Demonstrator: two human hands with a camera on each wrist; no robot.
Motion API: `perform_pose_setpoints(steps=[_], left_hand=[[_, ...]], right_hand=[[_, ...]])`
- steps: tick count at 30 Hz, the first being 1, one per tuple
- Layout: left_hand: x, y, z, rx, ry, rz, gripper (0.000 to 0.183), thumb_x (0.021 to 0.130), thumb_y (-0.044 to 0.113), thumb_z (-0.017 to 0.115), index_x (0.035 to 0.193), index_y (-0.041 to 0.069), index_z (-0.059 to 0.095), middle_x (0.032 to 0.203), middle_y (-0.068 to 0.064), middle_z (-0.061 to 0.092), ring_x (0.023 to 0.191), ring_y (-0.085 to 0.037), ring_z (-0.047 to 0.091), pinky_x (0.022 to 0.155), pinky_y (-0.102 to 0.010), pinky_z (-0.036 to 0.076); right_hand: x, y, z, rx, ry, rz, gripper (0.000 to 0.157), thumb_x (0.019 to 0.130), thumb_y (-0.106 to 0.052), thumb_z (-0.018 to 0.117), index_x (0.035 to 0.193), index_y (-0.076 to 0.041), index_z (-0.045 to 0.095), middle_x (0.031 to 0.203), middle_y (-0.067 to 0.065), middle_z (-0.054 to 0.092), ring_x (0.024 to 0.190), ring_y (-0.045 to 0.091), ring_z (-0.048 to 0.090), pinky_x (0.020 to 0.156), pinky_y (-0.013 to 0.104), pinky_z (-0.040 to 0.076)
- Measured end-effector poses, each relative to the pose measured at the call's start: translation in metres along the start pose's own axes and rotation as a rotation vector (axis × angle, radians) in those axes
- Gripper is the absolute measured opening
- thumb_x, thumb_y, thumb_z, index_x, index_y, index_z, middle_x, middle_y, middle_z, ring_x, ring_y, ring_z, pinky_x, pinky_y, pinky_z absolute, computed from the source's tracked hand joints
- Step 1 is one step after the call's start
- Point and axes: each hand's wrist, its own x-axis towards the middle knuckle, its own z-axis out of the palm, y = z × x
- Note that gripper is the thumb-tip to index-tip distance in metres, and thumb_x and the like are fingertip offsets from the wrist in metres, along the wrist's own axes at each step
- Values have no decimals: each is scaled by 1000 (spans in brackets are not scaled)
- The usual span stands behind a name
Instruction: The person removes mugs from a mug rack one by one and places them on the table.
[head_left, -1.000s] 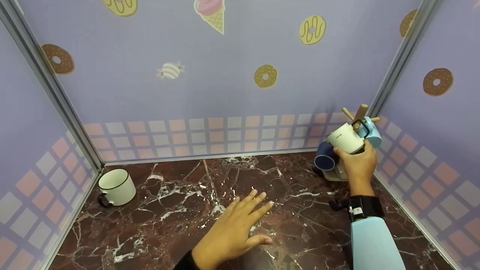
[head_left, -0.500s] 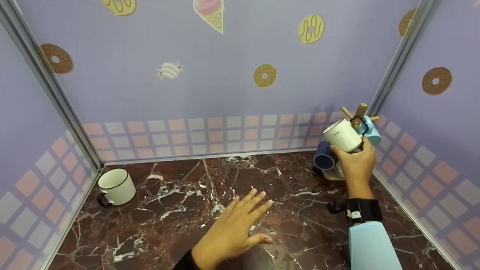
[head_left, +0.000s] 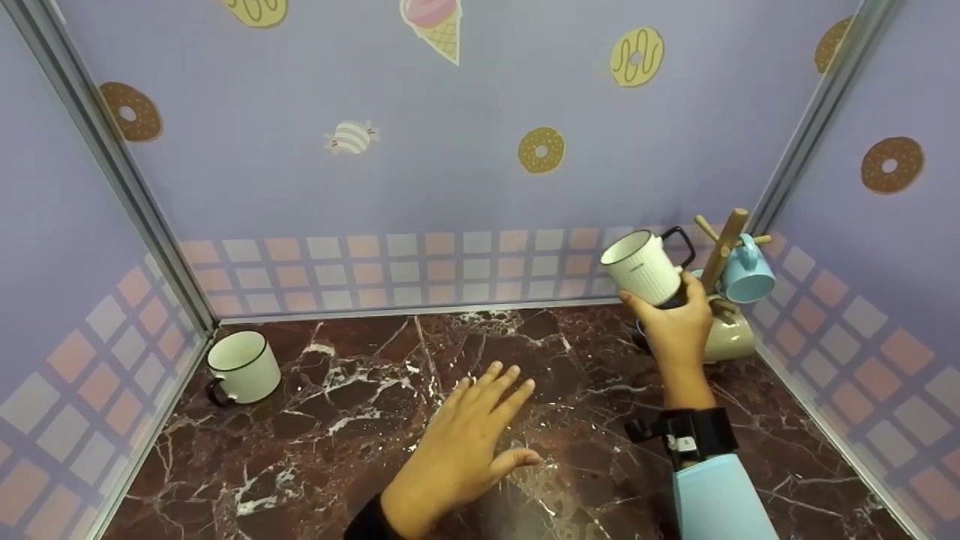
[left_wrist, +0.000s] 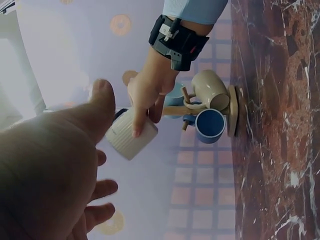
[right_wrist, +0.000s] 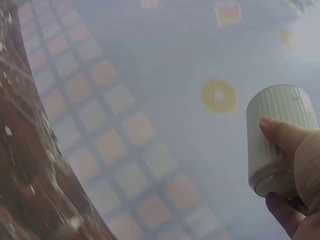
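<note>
My right hand (head_left: 681, 322) grips a white ribbed mug (head_left: 643, 270) by its lower body, with the thumb (right_wrist: 287, 135) across its side. The mug is held up in the air, tilted, its dark rim to the upper left and its black handle to the right. It hangs apart from the wooden mug stand (head_left: 726, 251), to the left of it. On that stand are a light blue mug (head_left: 748, 276), a beige mug (head_left: 731, 334) and a dark blue mug (left_wrist: 210, 125), mostly hidden in the head view. My left hand (head_left: 461, 442) stays low over the table, fingers spread, holding nothing.
A white mug (head_left: 244, 366) with a dark rim and black handle stands upright at the table's left. The dark red marbled tabletop (head_left: 360, 420) is bounded by purple patterned walls (head_left: 465, 180) at the back and both sides.
My right hand has carried the ribbed mug leftward, away from the mug stand, uncovering the beige mug and the stand's post. My left hand keeps nearly the same place.
</note>
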Motion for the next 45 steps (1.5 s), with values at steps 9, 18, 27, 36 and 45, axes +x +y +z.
perform_pose_setpoints(steps=[9,18,27,36,45], left_hand=[[3,-5,-7,-21,106,-75,89,108,74,52,178,21,38,187,-6,32,175,-33,31,143,-61,26],[4,-20,-24,-90,198,-132,85,108,66,60,175,16,43,183,-13,41,169,-41,41,139,-66,33],[-1,-34,-46,-181,357,-186,84,108,59,69,171,8,48,176,-18,50,163,-45,49,136,-67,39],[-7,-33,-44,-367,472,-289,90,107,55,74,174,4,41,174,-24,49,160,-48,51,126,-74,48],[-9,-27,-41,-630,557,-378,110,95,53,90,179,12,33,176,-18,48,156,-42,56,127,-71,48]], right_hand=[[-38,-27,27,158,-155,19,96,76,-17,109,156,-1,59,139,21,73,126,29,71,106,29,64],[-65,-49,43,327,-250,5,89,76,-2,105,152,3,59,139,25,72,125,32,72,100,21,66],[-99,-60,65,387,-359,-4,91,70,-2,108,148,2,61,142,23,70,127,35,70,107,34,68],[-148,-64,89,454,-540,-10,95,67,-7,109,148,-4,61,140,18,70,122,35,73,105,43,70],[-181,-67,99,446,-631,-59,90,70,-12,109,145,-6,60,133,16,73,115,31,74,98,41,71]])
